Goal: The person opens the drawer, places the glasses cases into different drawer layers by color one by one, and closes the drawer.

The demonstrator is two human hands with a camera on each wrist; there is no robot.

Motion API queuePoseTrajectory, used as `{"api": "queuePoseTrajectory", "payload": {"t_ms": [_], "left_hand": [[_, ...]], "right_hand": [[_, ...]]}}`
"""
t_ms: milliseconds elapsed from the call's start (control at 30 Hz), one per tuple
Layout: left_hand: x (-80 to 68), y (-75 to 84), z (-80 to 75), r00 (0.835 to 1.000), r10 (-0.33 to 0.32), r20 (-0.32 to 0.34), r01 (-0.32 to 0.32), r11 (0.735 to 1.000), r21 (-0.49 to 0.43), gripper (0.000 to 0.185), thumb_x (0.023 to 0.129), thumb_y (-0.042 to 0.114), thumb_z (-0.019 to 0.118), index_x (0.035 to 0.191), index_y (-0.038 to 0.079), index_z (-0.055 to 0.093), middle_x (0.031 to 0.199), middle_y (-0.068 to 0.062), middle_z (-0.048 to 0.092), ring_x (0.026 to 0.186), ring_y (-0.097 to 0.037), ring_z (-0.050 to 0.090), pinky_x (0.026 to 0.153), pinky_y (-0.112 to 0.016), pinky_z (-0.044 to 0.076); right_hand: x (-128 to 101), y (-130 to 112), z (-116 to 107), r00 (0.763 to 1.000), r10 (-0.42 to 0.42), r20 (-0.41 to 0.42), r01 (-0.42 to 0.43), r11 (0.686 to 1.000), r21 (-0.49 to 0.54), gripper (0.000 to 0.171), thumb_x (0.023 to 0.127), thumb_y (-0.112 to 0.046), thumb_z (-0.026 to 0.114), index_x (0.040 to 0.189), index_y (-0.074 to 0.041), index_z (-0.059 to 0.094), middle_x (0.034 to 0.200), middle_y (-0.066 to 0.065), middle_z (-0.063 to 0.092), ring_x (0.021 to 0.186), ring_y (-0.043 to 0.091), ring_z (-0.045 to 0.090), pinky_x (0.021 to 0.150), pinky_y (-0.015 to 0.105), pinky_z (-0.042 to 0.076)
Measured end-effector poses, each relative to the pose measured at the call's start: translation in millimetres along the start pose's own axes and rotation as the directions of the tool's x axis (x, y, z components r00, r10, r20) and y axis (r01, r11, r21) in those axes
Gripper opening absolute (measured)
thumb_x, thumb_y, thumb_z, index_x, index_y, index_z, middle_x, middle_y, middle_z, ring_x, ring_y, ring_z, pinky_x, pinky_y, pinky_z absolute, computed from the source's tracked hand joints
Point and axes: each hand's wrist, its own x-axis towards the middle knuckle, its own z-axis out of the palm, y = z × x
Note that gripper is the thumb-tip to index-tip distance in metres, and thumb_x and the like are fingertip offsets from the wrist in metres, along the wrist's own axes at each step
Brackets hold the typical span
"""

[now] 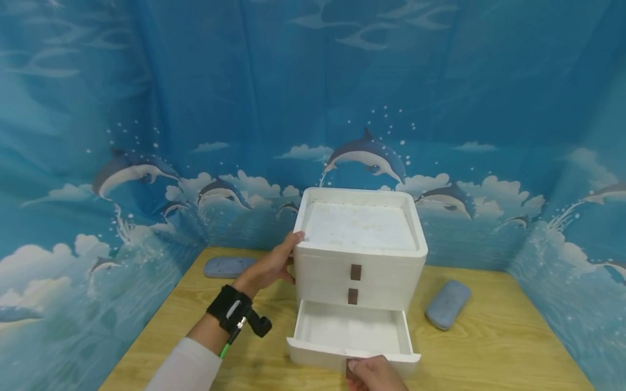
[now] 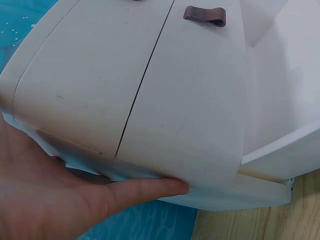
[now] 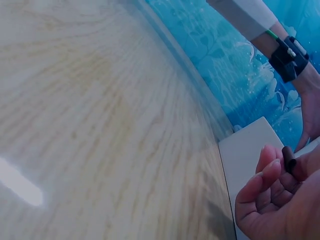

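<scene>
A white drawer unit (image 1: 359, 274) with a shallow tray top stands on the wooden table. Its bottom drawer (image 1: 354, 328) is pulled out, and the inside looks bare. My left hand (image 1: 274, 264) braces the unit's left side, fingertips at the top edge. In the left wrist view the thumb (image 2: 150, 190) lies straight along that side; the other fingers are mostly hidden. My right hand (image 1: 376, 374) pinches the brown pull tab (image 1: 350, 368) on the bottom drawer's front. In the right wrist view the pull tab (image 3: 288, 159) shows between thumb and curled fingers.
Two more brown tabs, an upper one (image 1: 356, 272) and a lower one (image 1: 352, 296), mark the closed drawers. A grey-blue case (image 1: 448, 304) lies right of the unit, and a similar one (image 1: 227, 266) lies behind the left arm. Dolphin-print curtains (image 1: 313, 108) surround the table (image 1: 494, 336).
</scene>
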Motion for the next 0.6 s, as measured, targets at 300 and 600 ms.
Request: {"api": "queuePoseTrajectory", "payload": {"t_ms": [300,600], "left_hand": [[-0.9,-2.3,-1.9,1.000,0.012,-0.004,-0.013,1.000,-0.013,0.075,0.104,0.070,0.032,0.167,0.037,0.008,0.173,-0.009,0.011,0.155,-0.050,0.025,0.095,-0.081,0.044],[-1.2,-4.2,-3.5,1.000,0.008,-0.002,-0.008,1.000,-0.008,0.076,0.103,0.072,0.034,0.166,0.038,0.007,0.173,-0.007,0.009,0.155,-0.049,0.025,0.095,-0.078,0.046]], "right_hand": [[-8,8,6,0.994,-0.006,0.106,-0.009,0.991,0.136,0.048,0.098,-0.022,0.056,0.064,0.011,0.050,0.060,-0.009,0.052,0.054,0.003,0.049,0.053,0.019,0.043],[-8,13,8,0.984,-0.031,0.175,-0.006,0.977,0.211,0.050,0.099,-0.024,0.055,0.062,0.010,0.051,0.060,-0.010,0.053,0.054,0.002,0.051,0.053,0.019,0.045]]}}
